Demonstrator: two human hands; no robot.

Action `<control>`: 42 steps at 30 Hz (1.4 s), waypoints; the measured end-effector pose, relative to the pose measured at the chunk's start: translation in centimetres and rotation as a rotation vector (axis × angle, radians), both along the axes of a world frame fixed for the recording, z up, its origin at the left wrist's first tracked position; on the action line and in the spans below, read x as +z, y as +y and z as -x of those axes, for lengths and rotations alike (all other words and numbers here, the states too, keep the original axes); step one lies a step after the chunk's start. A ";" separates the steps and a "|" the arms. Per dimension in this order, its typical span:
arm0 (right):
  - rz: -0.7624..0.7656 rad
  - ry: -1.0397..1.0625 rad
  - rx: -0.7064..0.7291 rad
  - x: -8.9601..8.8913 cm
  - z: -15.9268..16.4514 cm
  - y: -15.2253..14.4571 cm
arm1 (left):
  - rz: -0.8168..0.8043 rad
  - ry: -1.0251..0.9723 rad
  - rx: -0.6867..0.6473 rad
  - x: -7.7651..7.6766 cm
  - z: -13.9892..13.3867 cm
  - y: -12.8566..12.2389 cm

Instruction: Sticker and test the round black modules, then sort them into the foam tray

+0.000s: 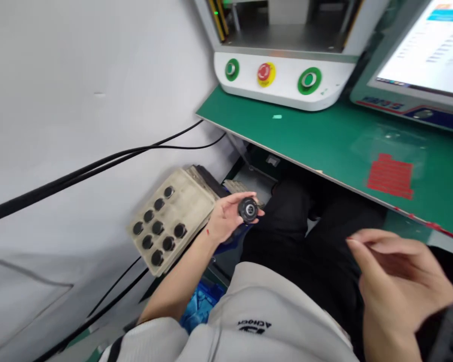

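My left hand (223,217) holds a round black part (248,210) with a silvery, lens-like centre, its face turned up towards me. The fingers wrap around its rim, above my lap. On that wrist sits a small red piece (207,232), like a sticker. Away to the right, my right hand (396,276) is closed in a pinch, thumb against forefinger. A tiny bit of red, seemingly a small red sticker, shows at the fingertips. A sheet of red strips (390,176) on clear film lies on the green table (317,136), beyond this hand.
A beige tray (191,201) with several round black parts stands at the left by the wall. Black cables (136,149) run from the wall side to the table. At the back are a machine panel with buttons (283,80) and a monitor (426,55). A blue bag (202,304) lies below.
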State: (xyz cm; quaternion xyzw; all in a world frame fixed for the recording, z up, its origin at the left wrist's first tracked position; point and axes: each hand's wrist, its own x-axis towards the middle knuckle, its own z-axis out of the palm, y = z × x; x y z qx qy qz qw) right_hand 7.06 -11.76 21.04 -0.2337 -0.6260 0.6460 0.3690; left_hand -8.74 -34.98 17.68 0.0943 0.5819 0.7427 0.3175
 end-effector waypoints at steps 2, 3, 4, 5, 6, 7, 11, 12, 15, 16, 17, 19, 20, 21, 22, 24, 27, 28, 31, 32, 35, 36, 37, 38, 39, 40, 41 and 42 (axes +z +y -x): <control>-0.023 0.025 0.053 0.0 0.5 -0.5 | -0.206 0.004 -0.136 -0.1 -1.0 4.2; 0.001 0.027 0.095 0.1 0.4 -0.6 | -0.269 0.032 -0.205 0.0 -1.3 5.8; 0.053 0.020 0.132 0.3 0.2 -0.6 | -0.314 0.073 -0.269 0.1 -1.5 7.2; 0.117 0.015 0.161 0.5 -0.1 -0.5 | -0.344 0.122 -0.323 0.3 -1.6 8.3; 0.182 0.015 0.185 0.8 -0.4 -0.4 | -0.365 0.171 -0.362 0.4 -1.7 9.2; 0.243 0.017 0.204 1.0 -0.7 -0.3 | -0.378 0.217 -0.388 0.6 -1.8 10.0; 0.447 0.016 0.214 1.6 -0.7 0.1 | -0.388 0.362 -0.419 1.4 -2.3 11.6; 0.494 0.017 0.220 1.7 -0.6 0.1 | -0.387 0.403 -0.416 1.6 -2.4 11.8; 0.596 0.032 0.259 1.9 0.0 0.1 | -0.370 0.518 -0.403 2.1 -2.6 12.1; 0.617 0.035 0.274 2.0 0.1 0.0 | -0.362 0.550 -0.399 2.2 -2.7 12.2; 0.633 0.036 0.284 2.1 0.2 0.0 | -0.352 0.581 -0.394 2.2 -2.7 12.2; 0.656 0.033 0.285 2.1 0.3 -0.1 | -0.325 0.640 -0.380 2.2 -2.6 12.3; 0.663 0.030 0.278 2.2 0.3 -0.1 | -0.309 0.668 -0.375 2.2 -2.5 12.3; 0.668 0.026 0.269 2.2 0.3 -0.1 | -0.292 0.693 -0.371 2.2 -2.5 12.3; 0.670 0.022 0.261 2.2 0.3 -0.1 | -0.274 0.719 -0.365 2.1 -2.4 12.3; 0.672 0.016 0.257 2.2 0.3 -0.1 | -0.243 0.776 -0.358 2.0 -2.2 12.4; 0.684 0.017 0.265 2.1 0.2 0.0 | -0.214 0.856 -0.343 1.9 -2.0 12.5; 0.689 0.017 0.265 2.1 0.3 0.0 | -0.208 0.872 -0.339 1.9 -1.9 12.5; 0.701 0.007 0.257 2.0 0.3 0.0 | -0.206 0.886 -0.331 1.8 -1.9 12.6; 0.703 0.001 0.255 2.0 0.4 0.0 | -0.210 0.887 -0.329 1.8 -1.9 12.6; 0.695 -0.007 0.257 1.9 0.4 0.1 | -0.216 0.894 -0.328 1.8 -1.9 12.7; 0.691 -0.009 0.259 1.9 0.4 0.1 | -0.216 0.900 -0.328 1.8 -1.8 12.7; 0.686 -0.013 0.262 1.9 0.4 0.2 | -0.216 0.908 -0.327 1.8 -1.8 12.7; 0.680 -0.018 0.265 1.8 0.4 0.2 | -0.217 0.918 -0.326 1.9 -1.7 12.7; 0.673 -0.023 0.269 1.8 0.4 0.3 | -0.218 0.927 -0.327 1.9 -1.7 12.7; 0.667 -0.029 0.276 1.8 0.4 0.3 | -0.221 0.937 -0.328 2.0 -1.6 12.8; 0.662 -0.031 0.282 1.8 0.3 0.3 | -0.221 0.945 -0.330 2.0 -1.6 12.8; 0.658 -0.031 0.287 1.8 0.3 0.3 | -0.219 0.953 -0.330 2.1 -1.6 12.8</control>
